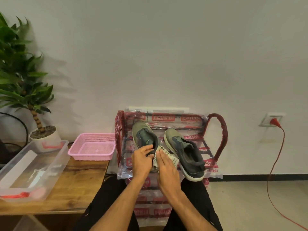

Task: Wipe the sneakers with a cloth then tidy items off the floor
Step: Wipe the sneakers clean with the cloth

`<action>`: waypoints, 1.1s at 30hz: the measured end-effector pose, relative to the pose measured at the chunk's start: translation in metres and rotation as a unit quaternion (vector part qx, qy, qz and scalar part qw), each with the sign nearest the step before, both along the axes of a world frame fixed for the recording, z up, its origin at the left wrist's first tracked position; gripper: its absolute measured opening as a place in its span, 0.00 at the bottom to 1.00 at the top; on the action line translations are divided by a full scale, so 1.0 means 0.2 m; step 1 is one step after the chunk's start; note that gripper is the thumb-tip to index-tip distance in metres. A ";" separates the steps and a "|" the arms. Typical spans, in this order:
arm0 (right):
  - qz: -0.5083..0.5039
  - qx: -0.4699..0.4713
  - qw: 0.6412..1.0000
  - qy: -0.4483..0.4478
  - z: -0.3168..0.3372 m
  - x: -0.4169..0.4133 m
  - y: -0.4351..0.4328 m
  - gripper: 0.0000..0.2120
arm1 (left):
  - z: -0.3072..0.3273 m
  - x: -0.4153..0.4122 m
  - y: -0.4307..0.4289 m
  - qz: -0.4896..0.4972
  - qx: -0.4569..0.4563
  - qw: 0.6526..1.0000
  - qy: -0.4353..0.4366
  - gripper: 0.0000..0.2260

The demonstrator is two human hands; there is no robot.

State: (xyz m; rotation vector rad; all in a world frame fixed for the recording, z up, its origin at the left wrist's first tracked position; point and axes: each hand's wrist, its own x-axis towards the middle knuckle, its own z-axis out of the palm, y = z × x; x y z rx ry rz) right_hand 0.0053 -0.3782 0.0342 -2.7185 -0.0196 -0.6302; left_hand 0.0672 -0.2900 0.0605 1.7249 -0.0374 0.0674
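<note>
Two olive-green and dark grey sneakers sit on top of a plastic-wrapped red rack [221,130]. My left hand [143,160] grips the heel collar of the left sneaker [144,134]. My right hand [167,170] lies flat with straight fingers on a white cloth with dark stitching [166,153], pressing it between the two shoes against the left sneaker's heel. The right sneaker [185,150] lies beside the cloth, its white sole towards me.
A wooden table [70,185] at the left carries a pink basket [93,145], a clear plastic bin [31,170] and a potted plant [25,90]. A red cord [273,164] runs from a wall socket down to the floor at right. My black-trousered legs are below.
</note>
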 end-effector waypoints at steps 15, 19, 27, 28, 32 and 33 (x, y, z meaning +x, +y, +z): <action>-0.031 -0.014 0.999 0.025 0.04 0.11 0.00 0.38 | -0.02 0.04 0.05 -0.003 -0.099 0.993 0.060 0.17; -0.042 0.003 0.999 0.032 0.11 0.16 -0.04 0.33 | -0.01 0.01 0.03 -0.008 -0.111 0.992 0.057 0.17; -0.020 0.023 0.999 0.011 0.01 0.04 0.06 0.38 | -0.02 0.03 0.05 0.011 -0.108 0.993 0.040 0.17; -0.025 0.004 1.000 0.010 -0.01 0.05 0.04 0.40 | -0.02 0.03 0.06 0.005 -0.105 0.993 0.046 0.18; -0.029 -0.007 0.999 0.037 0.09 0.15 -0.05 0.34 | -0.01 0.03 0.07 -0.034 -0.095 0.993 0.058 0.19; -0.029 -0.006 0.998 0.055 0.12 0.19 -0.08 0.32 | 0.00 0.03 0.07 -0.038 -0.095 0.993 0.055 0.20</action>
